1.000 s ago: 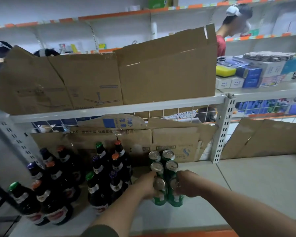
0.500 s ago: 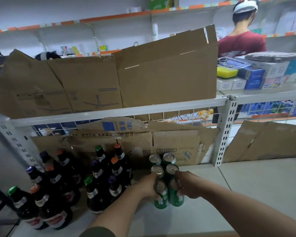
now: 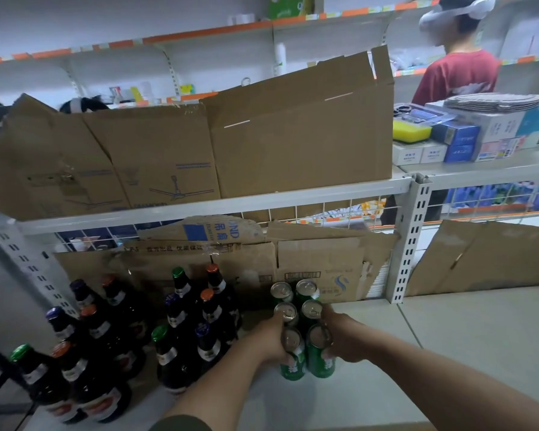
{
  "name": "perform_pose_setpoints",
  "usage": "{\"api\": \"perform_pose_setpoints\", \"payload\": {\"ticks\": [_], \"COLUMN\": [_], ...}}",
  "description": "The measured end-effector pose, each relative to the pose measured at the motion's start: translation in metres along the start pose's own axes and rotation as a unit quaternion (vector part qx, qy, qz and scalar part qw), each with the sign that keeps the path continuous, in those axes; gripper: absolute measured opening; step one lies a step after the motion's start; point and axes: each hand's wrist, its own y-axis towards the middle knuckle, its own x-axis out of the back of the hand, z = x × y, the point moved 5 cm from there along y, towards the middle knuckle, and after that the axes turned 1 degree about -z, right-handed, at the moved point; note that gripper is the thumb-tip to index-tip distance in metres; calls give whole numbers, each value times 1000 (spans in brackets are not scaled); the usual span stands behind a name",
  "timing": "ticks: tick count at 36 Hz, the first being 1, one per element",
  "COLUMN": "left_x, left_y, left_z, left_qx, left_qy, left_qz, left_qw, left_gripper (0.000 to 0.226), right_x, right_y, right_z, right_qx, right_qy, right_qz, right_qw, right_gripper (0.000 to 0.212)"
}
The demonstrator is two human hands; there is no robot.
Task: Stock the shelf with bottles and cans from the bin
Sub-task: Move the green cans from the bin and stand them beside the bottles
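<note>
Dark bottles point(image 3: 181, 325): I see them upright in a cluster at the left of the shelf point(image 3: 448, 353), the nearest ones just beside my left wrist

Left hand point(image 3: 269, 340): it reaches in from the lower left, with its fingers curled round the front-left can point(image 3: 293, 360) and one fingertip showing low on the green wall

Green cans point(image 3: 311, 309): six stand upright with tops up, in two files of three that touch side by side, right of the bottles and in front of the cardboard point(image 3: 318, 265) lining the back

Front-right can point(image 3: 321, 359): it stands upright on the shelf, touching the front-left can

Right hand point(image 3: 346, 340): it reaches in from the lower right, with its fingers wrapped round the front-right can and a fingertip up near the rim

Key relation: the block's long axis runs front to back, straight away from me; my hands flank its near end, one on each front can, and neither is nearer than the other

Next move, as I judge it: either let go or nudge the pair along that axis toward the cardboard; uneven pressure would likely skew the files left into the bottles

Free room: bare shelf lies to the right of the cans, out to the upright post point(image 3: 413, 241) and beyond

Bin: it is not in view, so I cannot tell which way it lies from either hand
</note>
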Motion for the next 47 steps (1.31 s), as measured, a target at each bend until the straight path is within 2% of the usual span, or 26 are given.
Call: {"api": "perform_pose_setpoints", "payload": {"ticks": [2,4,10,22,37,44,47], "left_x": [1,2,2,3,-1,2,2], "left_y": [0,0,-4,-3,3,2,3], "left_z": [2,5,-1,1,7,6,6], "left_qx": [23,44,23,33,38,39,36], "left_qy": [-16,-38,-89,-91,-94,-79,-75], "left_qz": [2,8,23,-4,0,8,9], "left_qw": [1000,998,996,995,995,996,996], "left_gripper": [120,129,108,115,115,124,120], "right_x": [0,-2,1,6,7,8,7], "right_y": [-1,-2,-3,-5,-6,-7,-7], "right_z": [-3,-5,-3,2,5,6,8], "right_qx": [-20,-33,-19,-30,-24,-29,-25], "right_qy": [24,44,59,50,44,36,37], "right_qz": [-1,7,24,31,34,33,35], "right_qw": [1000,998,998,998,998,998,998], "right_gripper": [100,101,77,75,71,69,68]}}
